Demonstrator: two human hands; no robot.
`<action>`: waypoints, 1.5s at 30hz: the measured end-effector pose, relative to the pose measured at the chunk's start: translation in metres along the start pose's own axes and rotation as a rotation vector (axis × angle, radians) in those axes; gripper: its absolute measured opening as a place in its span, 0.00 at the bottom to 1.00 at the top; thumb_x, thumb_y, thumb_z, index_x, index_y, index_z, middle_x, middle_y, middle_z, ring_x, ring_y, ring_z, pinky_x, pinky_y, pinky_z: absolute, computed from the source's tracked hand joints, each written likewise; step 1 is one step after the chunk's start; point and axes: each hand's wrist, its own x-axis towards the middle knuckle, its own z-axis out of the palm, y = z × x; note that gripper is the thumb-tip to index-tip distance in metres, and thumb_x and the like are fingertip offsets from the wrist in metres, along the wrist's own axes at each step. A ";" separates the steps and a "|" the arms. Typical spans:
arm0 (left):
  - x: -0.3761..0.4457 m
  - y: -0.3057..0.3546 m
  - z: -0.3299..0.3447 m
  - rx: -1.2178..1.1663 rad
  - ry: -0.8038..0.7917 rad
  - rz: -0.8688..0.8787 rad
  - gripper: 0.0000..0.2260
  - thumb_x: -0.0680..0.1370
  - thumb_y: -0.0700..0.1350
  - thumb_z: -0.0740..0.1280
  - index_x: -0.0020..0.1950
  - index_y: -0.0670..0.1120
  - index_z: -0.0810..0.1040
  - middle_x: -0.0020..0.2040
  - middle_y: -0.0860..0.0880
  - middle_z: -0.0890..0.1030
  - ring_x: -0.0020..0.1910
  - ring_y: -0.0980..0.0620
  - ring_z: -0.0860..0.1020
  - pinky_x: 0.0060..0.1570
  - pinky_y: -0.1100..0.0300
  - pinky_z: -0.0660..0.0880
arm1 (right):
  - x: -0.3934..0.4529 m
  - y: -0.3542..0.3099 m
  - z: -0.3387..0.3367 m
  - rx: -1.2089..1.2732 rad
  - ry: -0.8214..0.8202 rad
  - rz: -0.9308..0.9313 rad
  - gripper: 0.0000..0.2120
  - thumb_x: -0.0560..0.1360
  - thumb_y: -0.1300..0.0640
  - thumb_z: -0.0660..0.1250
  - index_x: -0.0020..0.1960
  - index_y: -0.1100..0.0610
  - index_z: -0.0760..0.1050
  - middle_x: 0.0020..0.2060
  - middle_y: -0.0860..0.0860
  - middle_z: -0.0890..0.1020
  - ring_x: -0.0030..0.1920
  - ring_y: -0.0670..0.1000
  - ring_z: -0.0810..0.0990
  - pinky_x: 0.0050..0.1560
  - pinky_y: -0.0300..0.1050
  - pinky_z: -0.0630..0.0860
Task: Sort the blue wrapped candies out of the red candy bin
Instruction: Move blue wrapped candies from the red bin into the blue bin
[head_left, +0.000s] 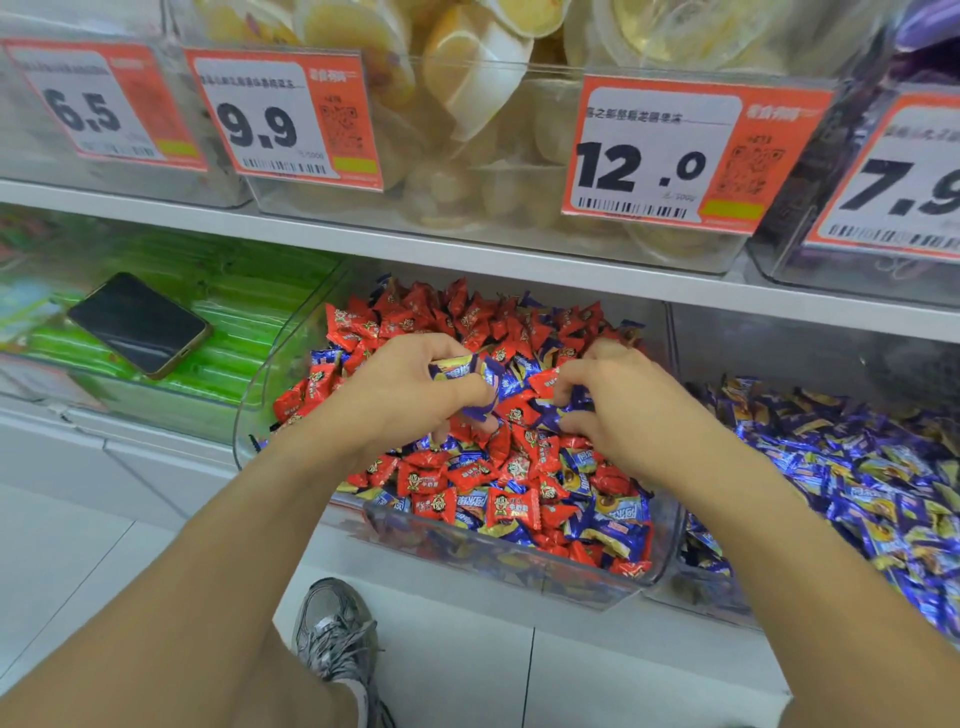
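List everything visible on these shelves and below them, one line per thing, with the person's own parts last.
red candy bin: one, clear plastic, lower shelf centre, holding mixed candies
red candies: many, red, in the centre bin
blue candies: many, blue and gold, mixed among the red
blue candy bin: one, clear, right of the centre bin, full of blue wrappers
phone: one, black, lying on the green packets
green packets: many, green, lower left bin
price tags: four, orange and white, upper shelf bins
jelly cups: many, pale yellow, upper bins
shoe: one, grey, on the floor
left hand: grips blue candies
right hand: pinches a blue candy
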 end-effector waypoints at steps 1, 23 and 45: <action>0.001 0.000 0.002 -0.004 0.006 -0.002 0.07 0.75 0.44 0.71 0.51 0.44 0.78 0.38 0.48 0.85 0.29 0.49 0.71 0.33 0.60 0.68 | -0.001 0.000 -0.001 0.015 0.002 -0.020 0.04 0.75 0.54 0.72 0.47 0.51 0.78 0.48 0.49 0.74 0.51 0.52 0.74 0.48 0.47 0.72; 0.005 0.015 0.048 -0.610 0.047 0.069 0.09 0.77 0.36 0.68 0.57 0.39 0.76 0.41 0.43 0.81 0.34 0.50 0.77 0.31 0.61 0.75 | -0.050 -0.019 -0.011 0.677 0.326 0.016 0.05 0.77 0.50 0.68 0.44 0.47 0.73 0.37 0.43 0.80 0.34 0.43 0.76 0.33 0.35 0.67; 0.023 0.092 0.185 0.334 -0.294 0.627 0.21 0.73 0.54 0.71 0.65 0.55 0.75 0.57 0.49 0.75 0.56 0.54 0.75 0.61 0.58 0.72 | -0.115 0.122 -0.049 1.099 0.501 0.613 0.11 0.80 0.61 0.63 0.49 0.49 0.83 0.47 0.53 0.85 0.39 0.53 0.80 0.36 0.49 0.75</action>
